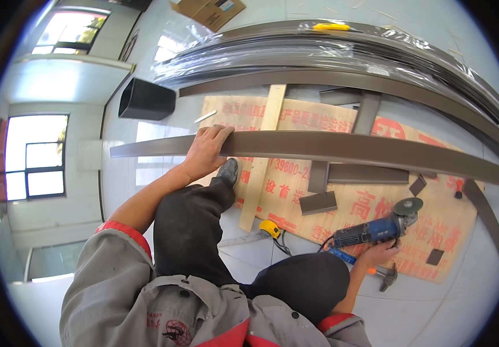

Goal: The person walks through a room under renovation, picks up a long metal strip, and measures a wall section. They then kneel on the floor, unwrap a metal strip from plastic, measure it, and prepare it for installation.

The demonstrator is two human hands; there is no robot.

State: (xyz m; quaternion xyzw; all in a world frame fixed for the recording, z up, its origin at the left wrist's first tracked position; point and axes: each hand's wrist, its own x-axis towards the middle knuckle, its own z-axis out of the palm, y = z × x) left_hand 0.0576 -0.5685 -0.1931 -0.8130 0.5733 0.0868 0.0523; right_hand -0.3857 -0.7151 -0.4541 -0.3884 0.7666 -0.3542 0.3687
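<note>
My left hand (208, 149) is closed over a long brown trim strip (319, 146), near its left end. The strip runs across the view above a printed plywood board (348, 202). At the lower right, my right hand (378, 253) is at the head of a blue angle grinder (368, 231), fingers curled against its near side and partly hidden. The grinder's cutting disc (407, 206) faces up. A hammer (387, 276) with an orange and blue handle lies just below that hand. A pale wooden batten (255, 194) passes under the strip.
Plastic-wrapped trim strips (319, 55) lie at the far side, with a yellow utility knife (331, 26) on top. Offcuts (319, 203) are scattered on the board. A yellow tape measure (270, 229) lies by my knees. A black bin (147, 99) and a cardboard box (209, 11) stand beyond.
</note>
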